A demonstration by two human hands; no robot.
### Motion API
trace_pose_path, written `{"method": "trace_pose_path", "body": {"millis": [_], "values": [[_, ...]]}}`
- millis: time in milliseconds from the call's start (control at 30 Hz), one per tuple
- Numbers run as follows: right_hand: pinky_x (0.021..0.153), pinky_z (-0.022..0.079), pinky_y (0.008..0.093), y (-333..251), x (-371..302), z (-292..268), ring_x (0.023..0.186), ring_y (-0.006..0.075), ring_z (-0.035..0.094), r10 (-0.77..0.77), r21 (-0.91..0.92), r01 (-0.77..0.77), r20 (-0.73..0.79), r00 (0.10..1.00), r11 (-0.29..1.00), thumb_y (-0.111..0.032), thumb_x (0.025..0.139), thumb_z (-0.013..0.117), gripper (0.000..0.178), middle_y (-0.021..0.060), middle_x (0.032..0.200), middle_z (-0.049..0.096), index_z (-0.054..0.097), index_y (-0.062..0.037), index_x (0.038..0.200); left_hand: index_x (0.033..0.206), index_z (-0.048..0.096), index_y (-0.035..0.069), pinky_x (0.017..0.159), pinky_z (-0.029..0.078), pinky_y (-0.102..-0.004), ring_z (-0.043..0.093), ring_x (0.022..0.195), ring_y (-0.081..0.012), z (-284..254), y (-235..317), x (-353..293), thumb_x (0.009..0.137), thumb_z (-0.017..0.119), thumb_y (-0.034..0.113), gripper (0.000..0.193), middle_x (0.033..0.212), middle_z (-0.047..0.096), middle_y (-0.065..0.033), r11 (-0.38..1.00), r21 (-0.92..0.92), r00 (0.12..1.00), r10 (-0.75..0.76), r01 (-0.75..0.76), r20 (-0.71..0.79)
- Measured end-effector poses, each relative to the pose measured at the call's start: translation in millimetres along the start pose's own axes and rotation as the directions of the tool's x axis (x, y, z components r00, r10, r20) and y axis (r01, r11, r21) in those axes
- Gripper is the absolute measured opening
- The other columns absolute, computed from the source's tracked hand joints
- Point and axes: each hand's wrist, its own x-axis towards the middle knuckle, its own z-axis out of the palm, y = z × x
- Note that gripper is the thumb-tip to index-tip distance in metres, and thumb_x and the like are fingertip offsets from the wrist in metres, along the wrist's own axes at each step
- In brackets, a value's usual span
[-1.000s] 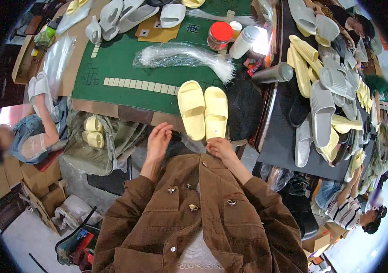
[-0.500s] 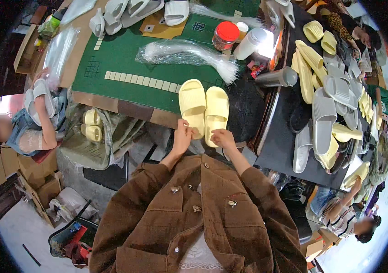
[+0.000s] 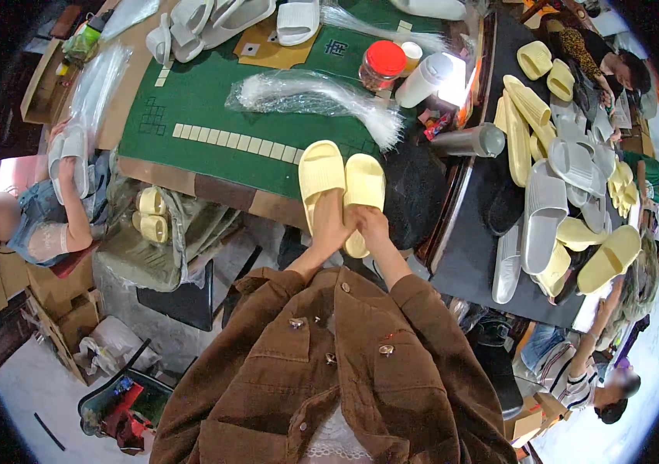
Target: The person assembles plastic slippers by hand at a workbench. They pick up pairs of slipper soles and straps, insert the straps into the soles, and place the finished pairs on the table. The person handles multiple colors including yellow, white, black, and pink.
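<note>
A pair of pale yellow slippers lies side by side in front of me, toes pointing away, over the near table edge. My left hand rests over the footbed of the left slipper, its fingers partly hidden by the strap. Against it, my right hand is closed with curled fingers at the inner side of the right slipper. The two hands meet between the slippers. Whatever is between the right fingers is too small to make out.
The green-topped table bears a bundle of clear plastic strands, a red-lidded jar and a white bottle. Grey and yellow slippers pile on the dark table at right. Co-workers handle slippers on both sides.
My left hand has moved from the left slipper's outer heel edge inward, up to my right hand. The co-worker at right has raised a yellow slipper toward the dark table.
</note>
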Motion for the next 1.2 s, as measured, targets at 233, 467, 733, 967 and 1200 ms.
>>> {"method": "trace_pose_path", "body": {"millis": [233,467,733,967,1200], "values": [[0.056,0.039,0.0254,-13,0,13,0.062,0.0118,0.05,0.059,-0.112,-0.07,-0.096,0.994,0.991,-0.013,0.076,0.066,0.014,0.0009,0.073,0.055,0.058,-0.0067,0.086,0.104,0.046,0.001,0.097,0.028,-0.0512,0.047,0.103,-0.0371,27,-2,15,0.063,0.074,0.024,0.055,0.101,0.051,-0.0198,0.967,0.236,0.994,-0.071,0.09,-0.089],[0.061,0.041,0.0254,-9,6,13,0.067,0.0117,0.053,-0.004,-0.014,0.005,0.059,0.998,1.0,-0.011,0.08,0.062,0.011,0.0025,0.075,0.058,0.06,-0.0048,0.089,0.108,0.047,0.0,0.091,0.033,-0.0495,0.048,0.102,-0.0362,42,-31,18,0.07,0.072,0.024,0.051,0.1,0.055,-0.0188,0.948,0.316,0.998,-0.004,0.023,-0.062],[0.097,0.042,0.0322,-4,-10,-21,0.108,0.0174,0.053,-0.234,-0.219,0.301,0.285,0.929,0.928,-0.015,0.089,0.055,0.021,0.0094,0.107,0.058,0.057,-0.0008,0.105,0.109,0.049,0.0,0.099,0.028,-0.0505,0.049,0.103,-0.0365,46,-40,23,0.075,0.067,0.017,0.042,0.101,0.056,-0.019,0.93,0.367,0.993,0.059,-0.019,-0.1],[0.074,0.051,0.028,-75,-25,-5,0.084,0.0168,0.064,-0.388,-0.453,0.403,0.131,0.912,0.795,-0.013,0.088,0.054,0.02,0.0086,0.093,0.065,0.061,-0.0008,0.102,0.106,0.051,0.001,0.094,0.032,-0.0485,0.049,0.102,-0.0348,43,-41,4,0.075,0.067,0.019,0.039,0.101,0.056,-0.0174,0.931,0.362,0.999,-0.05,0.052,-0.014],[0.074,0.051,0.0414,-78,13,3,0.082,0.0341,0.065,-0.644,-0.848,0.35,0.013,0.765,0.398,-0.012,0.082,0.054,0.019,0.0174,0.091,0.066,0.061,-0.0026,0.097,0.102,0.054,0.002,0.091,0.034,-0.0453,0.049,0.102,-0.0319,33,-41,-11,0.076,0.066,0.022,0.035,0.102,0.056,-0.0148,0.916,0.397,0.996,-0.079,0.059,0.035]]}}
